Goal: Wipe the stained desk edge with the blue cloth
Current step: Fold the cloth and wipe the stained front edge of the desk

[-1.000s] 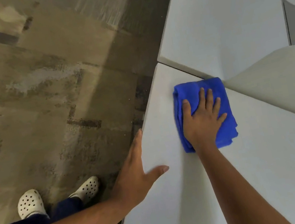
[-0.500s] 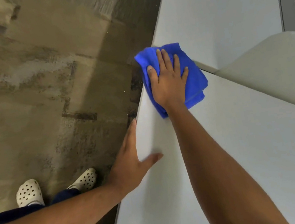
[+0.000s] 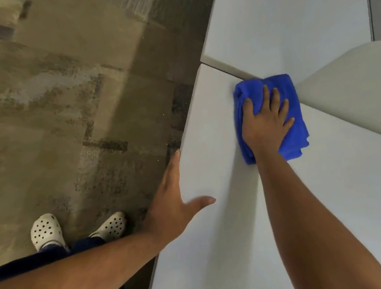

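A folded blue cloth [image 3: 294, 137] lies flat on the white desk [image 3: 227, 251], close to the seam with a second desk. My right hand [image 3: 265, 123] presses down on the cloth with fingers spread, palm covering its middle. My left hand [image 3: 175, 197] rests flat along the desk's left edge, fingers together pointing away from me and thumb stretched out onto the top; it holds nothing. No stain shows on the edge from here.
A second white desk [image 3: 288, 14] adjoins at the far side, with a grey cable flap [image 3: 380, 11]. A beige curved divider panel [image 3: 364, 92] rises just right of the cloth. Mottled carpet [image 3: 51, 104] and my feet in white clogs [image 3: 47, 231] lie left.
My right hand slid the cloth from mid-desk out to the far left corner edge, then back right to beside the divider. My left hand stayed on the edge.
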The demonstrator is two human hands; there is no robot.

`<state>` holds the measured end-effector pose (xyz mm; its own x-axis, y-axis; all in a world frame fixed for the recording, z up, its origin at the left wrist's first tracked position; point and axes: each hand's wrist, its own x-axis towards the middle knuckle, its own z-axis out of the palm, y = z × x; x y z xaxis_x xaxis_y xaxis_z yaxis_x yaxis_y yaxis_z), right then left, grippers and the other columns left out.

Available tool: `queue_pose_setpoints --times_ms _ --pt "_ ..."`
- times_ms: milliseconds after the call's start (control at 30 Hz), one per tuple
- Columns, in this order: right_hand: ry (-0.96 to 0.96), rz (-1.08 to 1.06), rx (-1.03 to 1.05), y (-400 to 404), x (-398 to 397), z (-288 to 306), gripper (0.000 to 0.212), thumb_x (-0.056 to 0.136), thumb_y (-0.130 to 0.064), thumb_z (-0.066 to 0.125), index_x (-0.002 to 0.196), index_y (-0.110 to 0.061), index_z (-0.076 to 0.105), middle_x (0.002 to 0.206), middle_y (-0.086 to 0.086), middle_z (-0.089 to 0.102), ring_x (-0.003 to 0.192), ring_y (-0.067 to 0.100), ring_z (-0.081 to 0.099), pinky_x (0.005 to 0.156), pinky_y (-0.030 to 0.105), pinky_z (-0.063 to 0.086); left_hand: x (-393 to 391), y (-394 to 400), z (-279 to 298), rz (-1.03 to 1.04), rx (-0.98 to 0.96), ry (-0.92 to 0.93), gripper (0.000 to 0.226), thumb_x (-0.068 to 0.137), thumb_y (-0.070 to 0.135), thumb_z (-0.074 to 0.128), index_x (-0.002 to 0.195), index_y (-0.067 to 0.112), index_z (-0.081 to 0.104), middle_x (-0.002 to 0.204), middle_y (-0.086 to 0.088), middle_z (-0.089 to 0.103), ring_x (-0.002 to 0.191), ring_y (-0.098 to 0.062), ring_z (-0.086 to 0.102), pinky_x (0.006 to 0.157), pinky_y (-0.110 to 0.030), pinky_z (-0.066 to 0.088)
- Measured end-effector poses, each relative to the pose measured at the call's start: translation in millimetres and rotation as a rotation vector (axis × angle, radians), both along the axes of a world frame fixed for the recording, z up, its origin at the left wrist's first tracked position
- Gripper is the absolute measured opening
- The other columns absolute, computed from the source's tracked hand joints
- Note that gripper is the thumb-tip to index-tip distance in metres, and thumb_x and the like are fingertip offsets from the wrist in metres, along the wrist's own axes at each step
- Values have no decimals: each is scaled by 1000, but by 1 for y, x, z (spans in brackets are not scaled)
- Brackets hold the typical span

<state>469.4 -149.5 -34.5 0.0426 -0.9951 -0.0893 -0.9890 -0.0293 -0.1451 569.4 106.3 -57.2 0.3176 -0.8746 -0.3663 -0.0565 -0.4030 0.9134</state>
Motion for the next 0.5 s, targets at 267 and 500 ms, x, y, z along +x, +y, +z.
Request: queue_pose_setpoints --times_ms 267,500 --pt "56 397 -27 52 72 -2 68 105 -62 18 166 -32 13 175 -2 16 162 33 11 128 62 9 -4 -4 -2 17 37 -16 130 63 81 74 162 46 -3 173 22 12 147 7 18 120 -29 20" --pt "34 440 -35 23 99 -2 63 108 -56 23 166 -33 15 174 -4 18 162 29 10 128 63 10 -2 -5 -1 1 12 -53 139 60 71 88 165 38 3 172 17 22 154 -12 29 122 -36 23"
